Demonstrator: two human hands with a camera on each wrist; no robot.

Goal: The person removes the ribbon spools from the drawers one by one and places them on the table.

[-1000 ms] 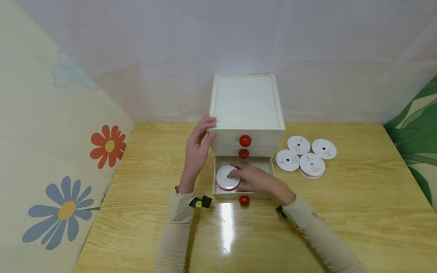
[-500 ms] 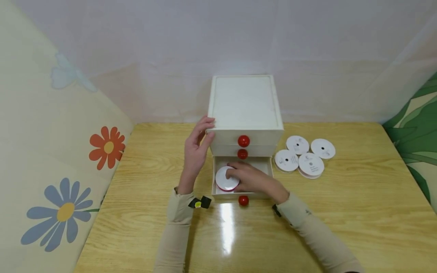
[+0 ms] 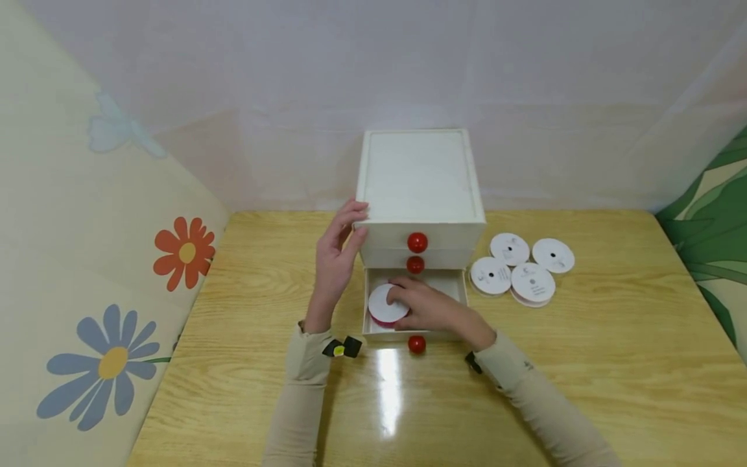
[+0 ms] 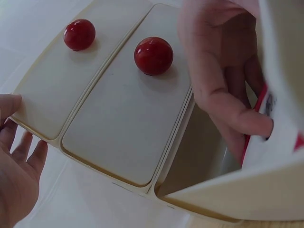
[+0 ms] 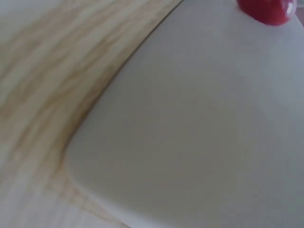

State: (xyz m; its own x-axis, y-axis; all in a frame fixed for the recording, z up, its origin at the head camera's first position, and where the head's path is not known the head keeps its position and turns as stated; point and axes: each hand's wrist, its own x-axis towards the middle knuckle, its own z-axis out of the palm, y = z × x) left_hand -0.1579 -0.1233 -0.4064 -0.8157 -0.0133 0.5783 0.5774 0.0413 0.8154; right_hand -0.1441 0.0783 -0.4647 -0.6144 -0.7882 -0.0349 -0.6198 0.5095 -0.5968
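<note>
A white mini chest of drawers stands at the back of the table, its lowest drawer pulled out. My right hand reaches into that drawer and grips a white ribbon spool with a red-pink edge. In the left wrist view the thumb presses on the face of this spool, and the drawer's front wall hides part of it. My left hand rests on the chest's front left corner, thumb against the front and fingers along the top edge and side. The right wrist view shows the drawer front close up, without the hand.
Several white ribbon spools lie together on the wooden table, just right of the chest. Red ball knobs stick out from the drawer fronts. A pale wall stands right behind the chest, and a flower-patterned panel flanks the left side.
My right hand has shifted slightly left with the spool in the drawer, and the spool's tilt has changed, showing more of its red-pink edge. The left hand has stayed at the corner.
</note>
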